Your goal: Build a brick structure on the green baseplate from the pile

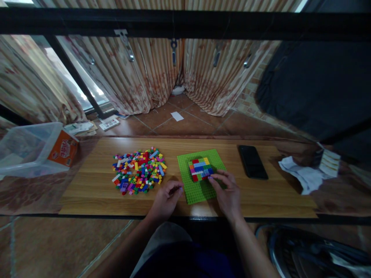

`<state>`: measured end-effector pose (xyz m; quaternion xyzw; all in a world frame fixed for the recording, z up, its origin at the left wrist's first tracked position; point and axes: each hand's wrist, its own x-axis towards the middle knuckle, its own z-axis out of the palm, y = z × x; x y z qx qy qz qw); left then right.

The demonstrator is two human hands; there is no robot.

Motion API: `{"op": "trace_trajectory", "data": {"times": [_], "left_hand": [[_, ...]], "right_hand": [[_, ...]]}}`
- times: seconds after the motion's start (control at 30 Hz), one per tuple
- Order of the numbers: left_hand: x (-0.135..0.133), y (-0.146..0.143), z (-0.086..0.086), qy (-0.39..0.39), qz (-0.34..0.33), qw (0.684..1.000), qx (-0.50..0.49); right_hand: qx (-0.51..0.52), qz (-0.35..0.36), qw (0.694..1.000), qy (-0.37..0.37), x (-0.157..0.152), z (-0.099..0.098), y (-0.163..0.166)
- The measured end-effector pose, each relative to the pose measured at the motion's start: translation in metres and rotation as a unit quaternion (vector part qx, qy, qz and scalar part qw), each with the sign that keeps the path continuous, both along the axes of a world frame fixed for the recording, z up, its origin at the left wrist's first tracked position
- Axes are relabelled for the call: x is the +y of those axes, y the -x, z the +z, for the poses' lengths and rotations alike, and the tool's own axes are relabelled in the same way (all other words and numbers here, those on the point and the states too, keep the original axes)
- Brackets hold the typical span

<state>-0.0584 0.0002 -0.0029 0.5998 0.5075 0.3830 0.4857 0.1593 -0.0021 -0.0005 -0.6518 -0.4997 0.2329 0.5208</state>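
Multicoloured toy building bricks form a low block [200, 169] on a green studded baseplate [193, 195]. My right hand [228, 193] reaches over the baseplate's right side. Its thumb and fingertips come together at the block's lower right corner; whether they grip the block or a small brick is unclear. Just off the baseplate's left edge is my left hand [167, 199], closed, with thumb and forefinger pinched. A small purplish spot shows at those fingertips, too small to identify. Further left, a heap of loose bricks [142, 172] in many colours lies on the wooden table [92, 193].
A black phone [252, 162] lies right of the baseplate. Crumpled white paper [301, 175] sits beyond the table's right end. At far left stands a clear plastic bin [31, 148] with an orange label. A dark bar [185, 25] crosses above, with hooks hanging below it.
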Motion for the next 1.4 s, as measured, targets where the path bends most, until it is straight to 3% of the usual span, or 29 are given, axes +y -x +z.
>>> {"op": "trace_trajectory", "data": {"times": [0.3,0.97,1.17,1.4], "left_hand": [[-0.001,0.000,0.000,-0.001,0.001,1.000,0.002],[-0.002,0.000,-0.002,-0.006,-0.005,1.000,0.002],[-0.001,0.000,-0.003,-0.032,-0.006,0.999,0.015],[-0.005,-0.003,0.001,-0.033,0.004,0.999,0.015]], "right_hand": [[-0.023,0.022,0.999,-0.011,0.009,-0.011,-0.001],[0.015,-0.015,1.000,0.001,0.011,-0.010,-0.002],[-0.060,-0.052,0.996,0.048,0.018,-0.014,0.002],[-0.082,-0.039,0.994,0.064,0.016,-0.012,0.005]]}}
